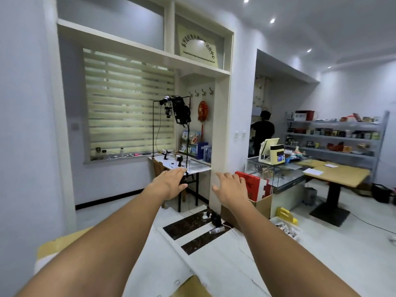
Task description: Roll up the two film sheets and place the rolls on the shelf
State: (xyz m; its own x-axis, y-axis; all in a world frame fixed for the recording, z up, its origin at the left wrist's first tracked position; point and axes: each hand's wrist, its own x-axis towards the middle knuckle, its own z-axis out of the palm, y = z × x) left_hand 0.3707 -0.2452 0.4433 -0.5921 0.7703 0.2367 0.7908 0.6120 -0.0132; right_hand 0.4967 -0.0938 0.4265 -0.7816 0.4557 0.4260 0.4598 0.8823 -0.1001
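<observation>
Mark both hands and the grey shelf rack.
left hand (pixel 169 184), head view, back of the hand.
right hand (pixel 231 187), head view, back of the hand.
grey shelf rack (pixel 334 152), head view, front edge of lowest board.

White walls and a white ceiling surround a blind striped in pale green and white bands. The white floor carries two dark, marbled brown-black bands, and the skirting is black. An ornament shows red with gold marks, and the camera rig is black. A person wears black. The table has a yellow-tan top on a black pedestal. The shelf is grey, the box red, the cardboard brown.
</observation>
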